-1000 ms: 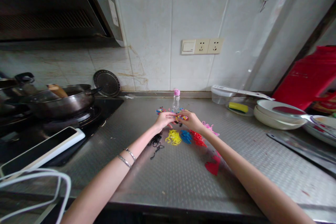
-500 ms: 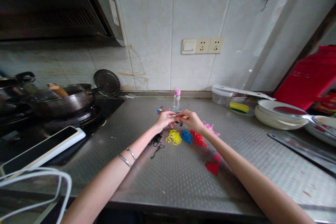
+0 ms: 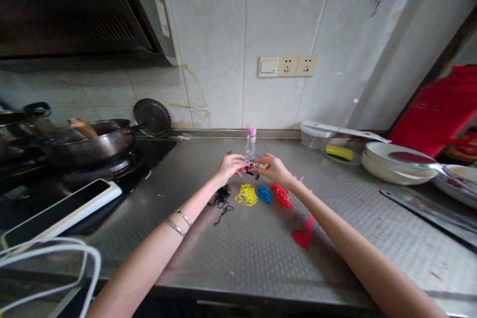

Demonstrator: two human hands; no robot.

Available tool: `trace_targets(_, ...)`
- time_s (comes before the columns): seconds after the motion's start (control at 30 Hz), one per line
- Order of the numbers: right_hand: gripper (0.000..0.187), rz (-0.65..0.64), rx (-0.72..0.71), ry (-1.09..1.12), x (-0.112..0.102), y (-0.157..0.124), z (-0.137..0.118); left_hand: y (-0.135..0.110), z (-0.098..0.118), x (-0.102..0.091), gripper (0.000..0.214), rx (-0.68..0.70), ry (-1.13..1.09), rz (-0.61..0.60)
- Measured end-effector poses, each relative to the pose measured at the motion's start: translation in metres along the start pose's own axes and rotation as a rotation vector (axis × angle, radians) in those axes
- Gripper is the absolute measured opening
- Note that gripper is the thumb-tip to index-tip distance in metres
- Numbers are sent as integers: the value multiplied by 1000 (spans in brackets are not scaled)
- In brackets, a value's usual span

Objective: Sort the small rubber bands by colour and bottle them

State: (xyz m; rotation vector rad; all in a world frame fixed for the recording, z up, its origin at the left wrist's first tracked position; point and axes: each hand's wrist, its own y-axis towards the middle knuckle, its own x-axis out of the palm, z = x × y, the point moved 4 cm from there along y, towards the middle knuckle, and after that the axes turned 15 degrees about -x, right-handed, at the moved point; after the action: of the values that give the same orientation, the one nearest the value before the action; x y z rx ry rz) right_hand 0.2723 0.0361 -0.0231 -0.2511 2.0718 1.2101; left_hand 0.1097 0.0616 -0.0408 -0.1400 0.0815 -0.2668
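Mixed small coloured rubber bands form a clump between my two hands, a little above the counter. My right hand is closed around the right end of the clump. At its left end my left hand has thumb and fingertips pinched on a pinkish bit of it. In front of the hands lie sorted piles of bands: black, yellow, blue and red. My right wrist partly covers a pink pile. Behind the hands stands a small clear bottle with a pink cap.
On the left are a pan on the stove and a white-edged device with a white cable. Bowls, a knife, a yellow sponge and a red thermos stand right. A red patch lies nearer me.
My left hand has shifted slightly left, and its fingers have lifted and straightened somewhat. More of the multicoloured clump now shows between the hands. The sorted piles have stayed in place.
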Motion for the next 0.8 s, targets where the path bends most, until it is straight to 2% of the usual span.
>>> trace_targets(0.13,22,27,28,54,1,6,-18,-4,2,7,21,24,-38,32)
trace_targets(0.23,21,57,77,115,1,6,-22,-6,4,12,18,27,-60,30)
trace_targets(0.67,19,69,58,42,0,5,-16,-10,3,15,20,-24,-38,-19)
trace_targets(0.8,20,53,108,48,-13,5,-3,-9,5,12,27,-24,-9,-54)
